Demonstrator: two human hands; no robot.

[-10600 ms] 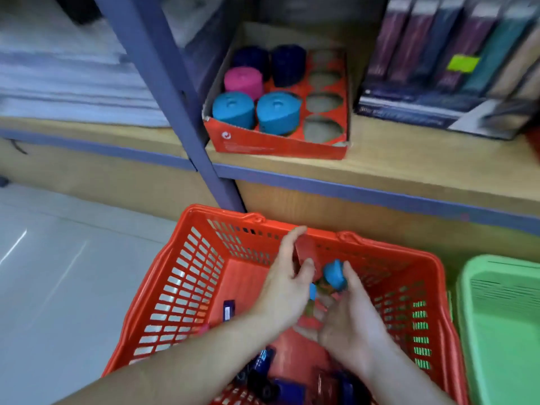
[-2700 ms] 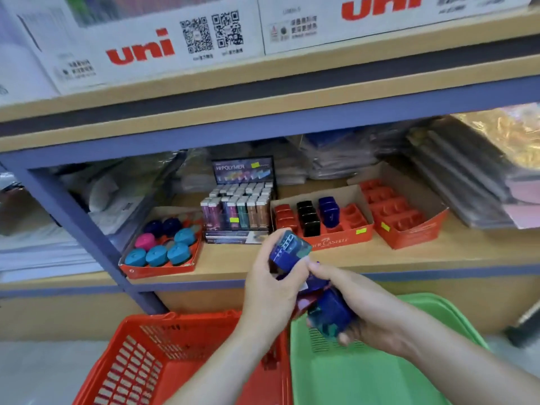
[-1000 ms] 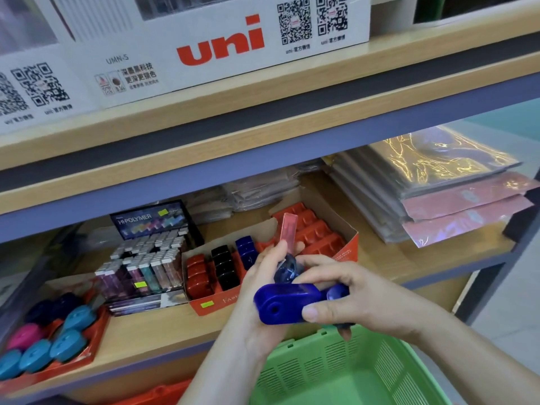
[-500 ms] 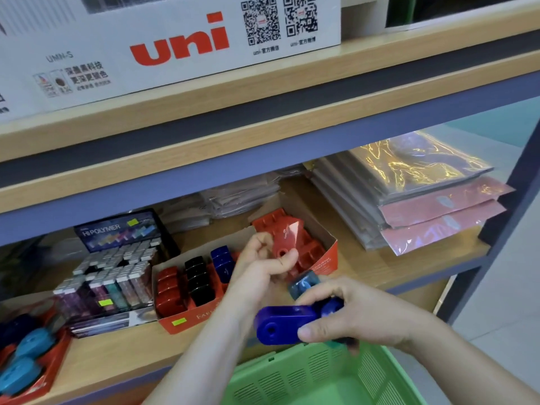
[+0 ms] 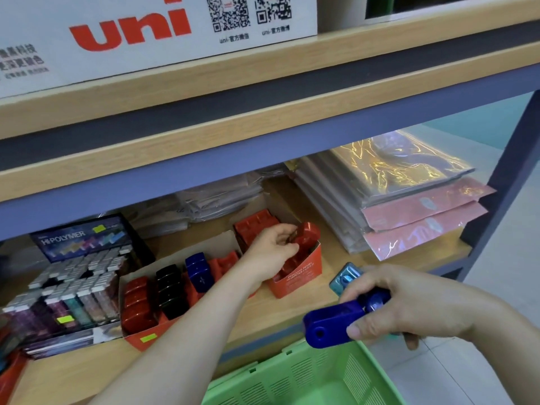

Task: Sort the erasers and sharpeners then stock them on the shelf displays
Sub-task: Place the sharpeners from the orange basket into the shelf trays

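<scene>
My left hand [image 5: 270,249] reaches into the right orange display box [image 5: 298,276] on the shelf and pinches a red sharpener [image 5: 306,236] just above its slots. My right hand [image 5: 409,305] hovers over the green basket and grips a dark blue sharpener [image 5: 330,324], with a teal-blue one [image 5: 344,277] and another blue one tucked between the fingers. The left orange display box [image 5: 146,337] holds rows of red [image 5: 136,302], black [image 5: 168,287] and blue [image 5: 198,271] sharpeners.
A Hi-Polymer display of lead tubes [image 5: 73,276] stands left of the boxes. Stacked plastic-wrapped paper packs [image 5: 403,194] fill the shelf's right side. A green basket [image 5: 306,375] sits below my hands. A white uni carton [image 5: 131,30] rests on the upper shelf [image 5: 263,92].
My left hand has reached further into the right orange box with the red sharpener and lowered it toward the slots. My right hand has kept its grip on the blue sharpeners.
</scene>
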